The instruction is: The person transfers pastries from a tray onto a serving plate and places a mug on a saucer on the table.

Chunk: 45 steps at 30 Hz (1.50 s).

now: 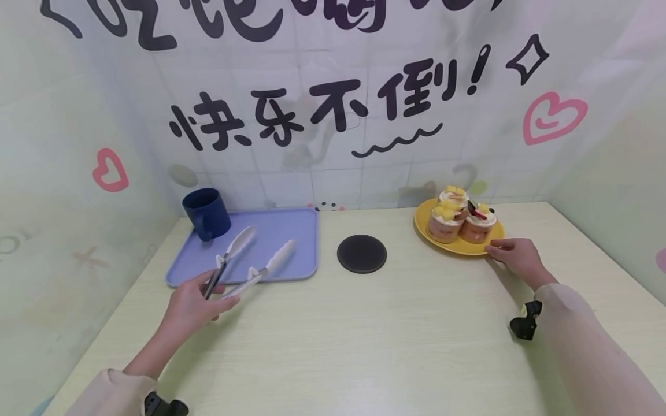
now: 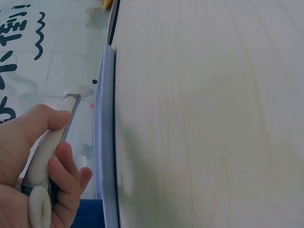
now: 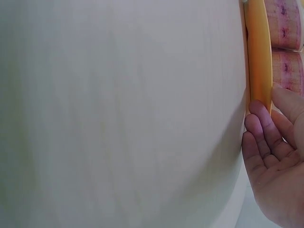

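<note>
In the head view my left hand holds a pair of tongs by the handles, arms spread, tips over the blue tray. The left wrist view has the thumb and fingers curled round the pale tong handle, with the tray's rim alongside. At the right, my right hand pinches the near right rim of a yellow plate. On that plate stand three dessert cups with cream and fruit topping. From the right wrist, the thumb lies over the plate's rim, with fingers below.
A dark blue mug stands on the tray's back left corner. Between tray and plate lies a round black coaster on the pale wooden table. Behind the table rises a printed backdrop, with panels at both sides.
</note>
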### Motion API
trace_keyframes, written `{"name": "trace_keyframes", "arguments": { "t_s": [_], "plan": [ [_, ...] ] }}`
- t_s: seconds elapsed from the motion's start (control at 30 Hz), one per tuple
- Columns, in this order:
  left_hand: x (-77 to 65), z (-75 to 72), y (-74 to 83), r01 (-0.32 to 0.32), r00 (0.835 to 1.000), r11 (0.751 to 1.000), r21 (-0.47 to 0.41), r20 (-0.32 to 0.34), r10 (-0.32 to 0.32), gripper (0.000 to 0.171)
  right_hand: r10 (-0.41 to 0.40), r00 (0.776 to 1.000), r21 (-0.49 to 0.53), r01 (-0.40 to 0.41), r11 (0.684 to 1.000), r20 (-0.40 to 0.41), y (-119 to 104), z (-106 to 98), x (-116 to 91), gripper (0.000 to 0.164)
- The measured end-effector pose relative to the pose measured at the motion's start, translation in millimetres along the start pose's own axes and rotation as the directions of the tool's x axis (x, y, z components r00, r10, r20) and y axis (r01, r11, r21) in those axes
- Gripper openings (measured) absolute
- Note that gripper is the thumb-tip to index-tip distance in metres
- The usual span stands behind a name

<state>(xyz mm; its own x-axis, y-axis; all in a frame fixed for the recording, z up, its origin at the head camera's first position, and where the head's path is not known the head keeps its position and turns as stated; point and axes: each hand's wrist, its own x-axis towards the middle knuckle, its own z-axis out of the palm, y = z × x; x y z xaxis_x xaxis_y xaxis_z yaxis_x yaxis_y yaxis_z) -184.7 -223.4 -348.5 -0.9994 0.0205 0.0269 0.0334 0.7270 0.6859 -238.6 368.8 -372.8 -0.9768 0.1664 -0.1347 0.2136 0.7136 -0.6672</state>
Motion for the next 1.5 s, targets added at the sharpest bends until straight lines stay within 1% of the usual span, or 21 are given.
{"name": "trace_keyframes", "arguments": {
  "t_s": [0.17,0.23,0.33,0.5,0.6,0.67,0.83,0.9,1.0,1.07,1.27,1.4,1.5],
  "plan": [
    [-0.4,0.5,-4.6,0.018,1.0,1.0,-0.015,-0.019,-0.018,0.051,-0.003,1.0,-0.002,0.003,1.0,-0.005,-0.6,0.1,-0.9,0.06],
    [-1.3,0.8,-5.1,0.032,0.999,0.999,-0.017,-0.017,-0.032,0.046,-0.008,1.0,-0.005,0.008,1.0,-0.008,-0.2,0.0,-0.8,0.061],
    [-2.8,1.5,-5.9,0.055,0.998,0.998,-0.024,-0.01,-0.055,0.044,-0.013,1.0,-0.004,0.013,1.0,-0.014,-0.1,-0.1,-0.5,0.061],
    [-5.2,2.0,-7.3,0.084,0.996,0.996,-0.041,-0.003,-0.084,0.054,-0.013,1.0,-0.007,0.013,1.0,-0.017,-0.5,0.2,-0.4,0.061],
    [-5.6,1.9,-8.0,0.1,0.995,0.994,-0.047,-0.005,-0.101,0.055,-0.018,1.0,-0.012,0.018,1.0,-0.018,-0.9,0.3,-0.5,0.06],
    [-5.7,2.1,-8.7,0.109,0.994,0.993,-0.054,-0.001,-0.11,0.059,-0.016,1.0,-0.011,0.016,1.0,-0.016,-1.1,0.1,-0.8,0.061],
    [-5.8,2.9,-10.6,0.126,0.992,0.99,-0.069,0.018,-0.125,0.077,-0.012,1.0,-0.012,0.012,1.0,-0.008,-1.6,-1.1,-1.7,0.062],
    [-6.4,4.1,-10.9,0.128,0.992,0.989,-0.078,0.015,-0.127,0.07,-0.013,1.0,-0.011,0.013,1.0,-0.006,-2.2,-1.1,-2.2,0.061],
    [-7.3,6.6,-10.3,0.127,0.992,0.988,-0.09,0.005,-0.127,0.052,-0.009,1.0,-0.01,0.009,1.0,-0.002,-3.2,-0.7,-3.0,0.061],
    [-7.8,8.6,-10.0,0.132,0.991,0.987,-0.095,0.003,-0.132,0.043,-0.003,1.0,-0.008,0.003,1.0,0.0,-3.8,-0.9,-3.8,0.061],
    [-9.4,10.5,-8.2,0.146,0.989,0.984,-0.103,0.011,-0.146,0.042,0.0,1.0,-0.007,0.0,1.0,-0.002,-3.9,-1.0,-5.0,0.062],
    [-9.8,8.8,-6.8,0.154,0.988,0.98,-0.124,0.041,-0.15,0.038,-0.004,1.0,-0.008,0.004,1.0,-0.004,-3.6,0.0,-5.5,0.061],
    [-9.5,6.8,-6.0,0.167,0.985,0.979,-0.12,0.07,-0.16,0.036,-0.008,1.0,-0.005,0.008,1.0,0.002,-3.2,-0.3,-5.9,0.061]
  ]
}}
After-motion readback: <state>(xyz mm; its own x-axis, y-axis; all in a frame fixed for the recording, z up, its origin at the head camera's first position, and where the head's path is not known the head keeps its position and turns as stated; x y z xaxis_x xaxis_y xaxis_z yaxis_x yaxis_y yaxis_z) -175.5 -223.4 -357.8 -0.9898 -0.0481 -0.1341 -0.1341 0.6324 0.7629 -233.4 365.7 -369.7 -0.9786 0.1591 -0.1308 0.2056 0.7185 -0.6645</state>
